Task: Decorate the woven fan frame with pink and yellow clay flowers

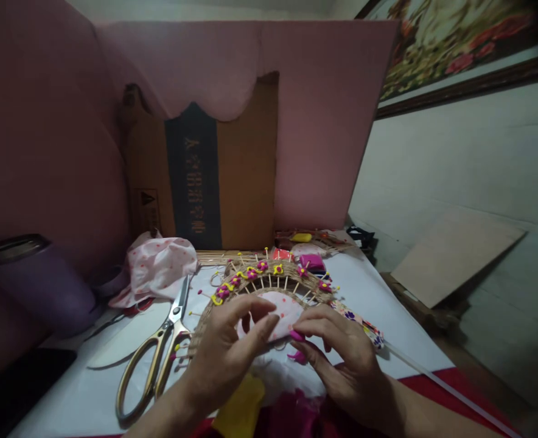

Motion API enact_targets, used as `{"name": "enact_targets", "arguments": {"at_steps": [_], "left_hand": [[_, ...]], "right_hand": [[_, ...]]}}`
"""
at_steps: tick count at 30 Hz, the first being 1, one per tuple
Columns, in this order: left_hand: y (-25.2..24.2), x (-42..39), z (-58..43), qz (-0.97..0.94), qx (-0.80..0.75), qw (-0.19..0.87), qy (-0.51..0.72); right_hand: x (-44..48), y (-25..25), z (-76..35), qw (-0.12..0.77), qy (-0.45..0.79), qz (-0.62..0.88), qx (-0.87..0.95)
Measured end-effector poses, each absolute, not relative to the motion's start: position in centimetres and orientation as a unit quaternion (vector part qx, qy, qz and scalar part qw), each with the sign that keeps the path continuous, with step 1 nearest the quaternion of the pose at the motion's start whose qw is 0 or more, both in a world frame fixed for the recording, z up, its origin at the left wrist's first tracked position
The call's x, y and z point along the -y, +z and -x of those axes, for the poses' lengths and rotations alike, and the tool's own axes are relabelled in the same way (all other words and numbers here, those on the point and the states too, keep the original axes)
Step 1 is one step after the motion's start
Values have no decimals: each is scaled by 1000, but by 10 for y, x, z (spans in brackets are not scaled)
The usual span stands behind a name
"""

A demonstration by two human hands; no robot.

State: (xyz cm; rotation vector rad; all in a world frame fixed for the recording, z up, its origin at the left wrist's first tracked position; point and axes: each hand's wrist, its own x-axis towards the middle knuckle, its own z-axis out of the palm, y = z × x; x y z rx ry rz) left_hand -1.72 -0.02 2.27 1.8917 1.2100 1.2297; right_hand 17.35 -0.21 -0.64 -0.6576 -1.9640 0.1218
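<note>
Two bare hands come up from the bottom edge and meet at the centre of a white-covered table (90, 389). Between them is a small pink pad (285, 311) of soft spotted cloth, lying inside the curve of a woven straw arch (291, 272). The left hand (226, 353) curls over the pad's left side, thumb and forefinger pinched on its edge. The right hand (342, 359), with bright pink nails, grips the pad's lower right edge with its fingertips.

The arch is studded with little magenta and yellow flowers (251, 274) and thin upright sticks with yellow tips. A yellow scrap (241, 407) and some dark pink cloth lie just below the hands. Gold-handled scissors (159, 353) rest just left of the arch, blades closed and pointing away. Behind them sits a crumpled pink spotted cloth (159, 267). Small blocks of pink and yellow clay (312, 261) lie behind the arch. A patterned stick (360, 325) pokes out past the right hand, and a thin white rod (433, 377) runs beyond it towards the lower right.

At the back, a brown cardboard box (241, 182) stands against a pink backdrop (324, 121). A framed flower picture (456, 42) hangs at upper right.
</note>
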Motion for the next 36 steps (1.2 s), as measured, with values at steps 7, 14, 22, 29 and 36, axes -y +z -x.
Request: {"name": "enact_targets", "arguments": {"at_steps": [7,14,22,29,36], "left_hand": [[9,9,1,-734,-452,309,402],[1,13,-2,-774,-428,236,403],[2,8,-1,-769,-389,308,403],[8,9,-2,-701,-433,394,407],[11,9,-3,-641,-418,485,423]], "right_hand": [[4,-7,-175,501,61,265,822],[4,-13,-174,489,66,258,831],[1,-11,-174,484,79,253,834],[5,-11,-175,483,77,250,836],[6,-12,-175,492,54,252,831]]}}
